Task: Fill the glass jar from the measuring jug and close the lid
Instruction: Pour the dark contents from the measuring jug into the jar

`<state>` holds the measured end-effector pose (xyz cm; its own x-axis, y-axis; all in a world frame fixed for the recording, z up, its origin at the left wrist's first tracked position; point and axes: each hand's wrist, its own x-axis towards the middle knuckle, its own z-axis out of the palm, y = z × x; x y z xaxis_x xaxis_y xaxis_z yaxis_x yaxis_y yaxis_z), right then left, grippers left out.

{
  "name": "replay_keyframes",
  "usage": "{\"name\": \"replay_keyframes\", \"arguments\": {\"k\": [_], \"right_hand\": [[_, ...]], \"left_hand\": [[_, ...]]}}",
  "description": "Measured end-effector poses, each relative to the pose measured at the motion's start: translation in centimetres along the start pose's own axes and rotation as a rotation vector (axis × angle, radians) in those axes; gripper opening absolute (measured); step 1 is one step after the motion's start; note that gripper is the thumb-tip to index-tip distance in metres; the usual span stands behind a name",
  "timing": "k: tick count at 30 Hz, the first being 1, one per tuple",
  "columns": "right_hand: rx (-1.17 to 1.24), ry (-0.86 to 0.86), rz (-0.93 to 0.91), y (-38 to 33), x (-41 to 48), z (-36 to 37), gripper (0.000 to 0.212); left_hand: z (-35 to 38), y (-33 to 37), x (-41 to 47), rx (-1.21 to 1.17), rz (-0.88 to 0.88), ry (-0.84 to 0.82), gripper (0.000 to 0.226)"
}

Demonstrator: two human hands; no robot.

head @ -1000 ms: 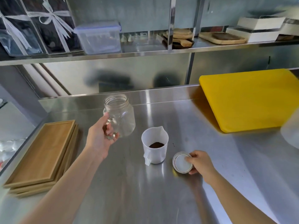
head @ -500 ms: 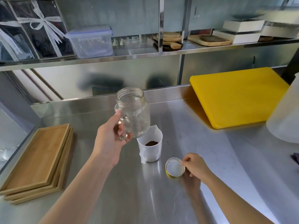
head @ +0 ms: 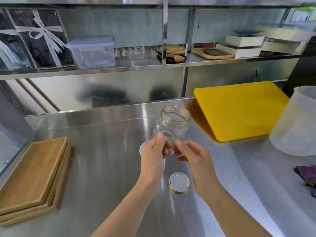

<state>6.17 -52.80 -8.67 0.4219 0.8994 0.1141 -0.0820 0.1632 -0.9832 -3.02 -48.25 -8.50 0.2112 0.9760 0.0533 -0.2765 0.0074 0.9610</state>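
An empty clear glass jar (head: 172,124) with a handle is held tilted above the steel counter. My left hand (head: 153,159) grips its lower part. My right hand (head: 195,158) touches the jar's base from the right, fingers curled at it. The small white measuring jug (head: 142,148) stands on the counter under my left hand, and only a sliver of its rim shows. The round lid (head: 179,183) lies upside down on the counter below my hands, free of both.
A stack of wooden trays (head: 32,178) lies at the left. A yellow cutting board (head: 239,108) leans at the back right, next to a large translucent jug (head: 297,122). A purple cloth (head: 307,175) lies at the right edge. Shelves overhead carry boxes.
My left hand carried the jar right and toward the middle, over the measuring jug. My right hand let go of the lid and rose to the jar's base.
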Motion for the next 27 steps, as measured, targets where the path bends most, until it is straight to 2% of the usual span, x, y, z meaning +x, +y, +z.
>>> {"name": "replay_keyframes", "arguments": {"k": [6,12,16,18,21,27], "right_hand": [[0.017,0.065,-0.008,0.1,-1.5,0.2,0.019],[-0.211,0.051,-0.086,1.6,-2.1,0.1,0.015],[-0.310,-0.044,-0.138,2.5,-2.8,0.0,0.023],[-0.330,-0.107,-0.140,3.1,-3.2,0.2,0.028],[-0.383,-0.185,-0.105,4.5,-4.2,0.5,0.038],[-0.485,-0.420,0.018,8.0,-5.8,1.3,0.043]], "left_hand": [[0.8,-2.9,-0.9,0.031,-0.003,-0.048,0.051],[0.3,-3.9,-2.0,-0.025,-0.038,-0.036,0.046],[-1.2,-4.5,-2.8,-0.010,-0.063,0.067,0.043],[-2.2,-4.8,-3.5,0.024,-0.072,0.117,0.049],[-3.9,-5.4,-5.2,0.073,-0.111,0.209,0.054],[-7.6,-8.1,-7.8,0.103,-0.232,0.314,0.062]]}}
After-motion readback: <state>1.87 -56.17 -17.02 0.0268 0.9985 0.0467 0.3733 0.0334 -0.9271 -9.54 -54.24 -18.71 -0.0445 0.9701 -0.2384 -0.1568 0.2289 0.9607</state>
